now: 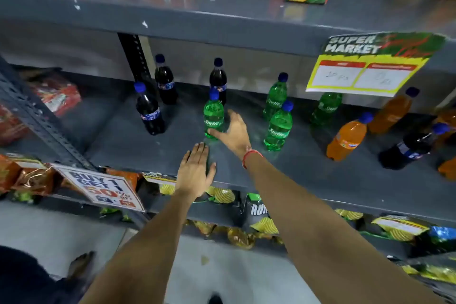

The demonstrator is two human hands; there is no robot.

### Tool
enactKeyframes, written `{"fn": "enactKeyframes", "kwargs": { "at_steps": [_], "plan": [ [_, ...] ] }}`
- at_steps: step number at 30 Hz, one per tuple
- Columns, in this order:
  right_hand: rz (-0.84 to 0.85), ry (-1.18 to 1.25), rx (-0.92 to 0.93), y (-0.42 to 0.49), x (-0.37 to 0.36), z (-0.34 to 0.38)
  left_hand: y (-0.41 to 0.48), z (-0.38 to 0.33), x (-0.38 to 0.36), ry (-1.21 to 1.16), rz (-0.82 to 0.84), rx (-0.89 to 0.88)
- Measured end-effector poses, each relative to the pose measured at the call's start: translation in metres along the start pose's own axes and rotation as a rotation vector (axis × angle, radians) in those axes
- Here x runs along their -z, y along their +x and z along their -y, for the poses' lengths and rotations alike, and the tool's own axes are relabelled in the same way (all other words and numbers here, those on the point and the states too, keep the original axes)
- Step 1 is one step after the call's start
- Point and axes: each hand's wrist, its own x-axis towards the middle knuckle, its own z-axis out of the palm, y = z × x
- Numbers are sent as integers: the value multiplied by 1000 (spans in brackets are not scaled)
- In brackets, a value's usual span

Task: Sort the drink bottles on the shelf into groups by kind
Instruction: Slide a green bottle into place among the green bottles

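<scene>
Two bare hands reach onto a grey shelf point(148, 155) of mixed drink bottles.

The right hand point(233, 131) is spread wide, thumb touching the base of an upright green bottle point(213, 116), not closed around it. The left hand point(195, 170) lies flat and empty, fingers straight, near the shelf's front edge. Three cola bottles point(149, 110) stand to the left and behind. Three more green bottles point(278, 126) stand to the right. Further right are orange bottles point(346, 138) and another cola point(414, 147).
</scene>
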Motion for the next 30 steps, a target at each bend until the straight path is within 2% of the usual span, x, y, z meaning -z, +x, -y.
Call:
{"fn": "enactKeyframes", "kwargs": {
  "at_steps": [2,11,20,25,30],
  "plan": [
    [-26,17,38,7,-6,5,1,1,0,-6,-25,1],
    [-162,114,-40,-1,-17,8,0,5,-4,6,-69,4],
    [-343,106,-51,-84,72,-56,-2,4,-2,24,-70,-22],
    [-427,39,-71,-89,125,-90,1,-58,-8,-36,-41,-225],
    [-384,0,-83,-81,144,-112,-2,-129,-28,-7,35,-341]
  ]
}}
